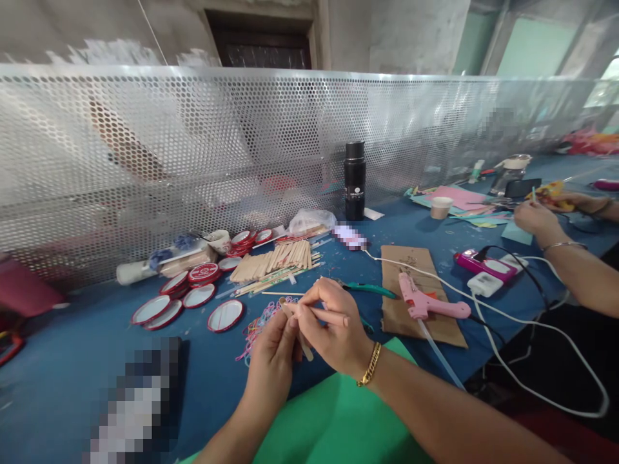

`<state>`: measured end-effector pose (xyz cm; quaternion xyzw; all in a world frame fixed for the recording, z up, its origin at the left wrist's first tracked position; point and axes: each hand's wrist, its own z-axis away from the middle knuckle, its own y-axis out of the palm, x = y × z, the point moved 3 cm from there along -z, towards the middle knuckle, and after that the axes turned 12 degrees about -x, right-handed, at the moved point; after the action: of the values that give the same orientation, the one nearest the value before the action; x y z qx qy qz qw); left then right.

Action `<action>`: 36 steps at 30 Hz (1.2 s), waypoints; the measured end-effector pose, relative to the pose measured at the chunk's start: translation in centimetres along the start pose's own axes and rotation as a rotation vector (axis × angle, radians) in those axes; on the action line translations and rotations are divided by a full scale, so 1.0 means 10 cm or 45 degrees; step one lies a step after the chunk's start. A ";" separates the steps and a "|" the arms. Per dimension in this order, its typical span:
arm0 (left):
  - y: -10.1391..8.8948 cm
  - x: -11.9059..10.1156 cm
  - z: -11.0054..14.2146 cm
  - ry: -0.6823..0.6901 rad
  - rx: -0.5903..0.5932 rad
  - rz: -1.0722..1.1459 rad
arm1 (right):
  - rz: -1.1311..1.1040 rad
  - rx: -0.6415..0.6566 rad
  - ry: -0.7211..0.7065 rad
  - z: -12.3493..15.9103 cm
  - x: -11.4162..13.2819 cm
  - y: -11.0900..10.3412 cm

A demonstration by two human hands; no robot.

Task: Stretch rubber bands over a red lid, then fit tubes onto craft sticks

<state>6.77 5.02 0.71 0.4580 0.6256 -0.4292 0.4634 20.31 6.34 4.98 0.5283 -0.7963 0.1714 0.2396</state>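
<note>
My left hand [271,351] and my right hand [333,325] meet just above the blue table [77,361], near its front edge. Both are closed on a thin wooden craft stick [296,325] held between the fingertips, the right hand pinching its upper part and the left gripping lower down. A gold bracelet [369,365] sits on my right wrist. Behind the hands lies a pile of wooden sticks [275,258]. A pink glue gun [428,303] rests on brown cardboard [416,293] to the right. A tangle of coloured rubber bands [258,322] lies under the hands.
Several red-rimmed round lids [193,293] lie at the left. A black bottle [354,180] stands by the perforated metal screen [193,161]. Green-handled pliers [370,289], a white cable [532,328] and a pink device [481,264] lie right. Another person's hands [536,216] work at far right.
</note>
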 end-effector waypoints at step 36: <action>0.01 -0.04 0.00 -0.049 -0.029 0.027 | -0.029 -0.014 0.078 0.01 -0.02 -0.01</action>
<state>6.95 5.00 1.10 0.4510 0.6164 -0.4259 0.4851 20.41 6.38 4.81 0.5303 -0.7836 0.1803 0.2688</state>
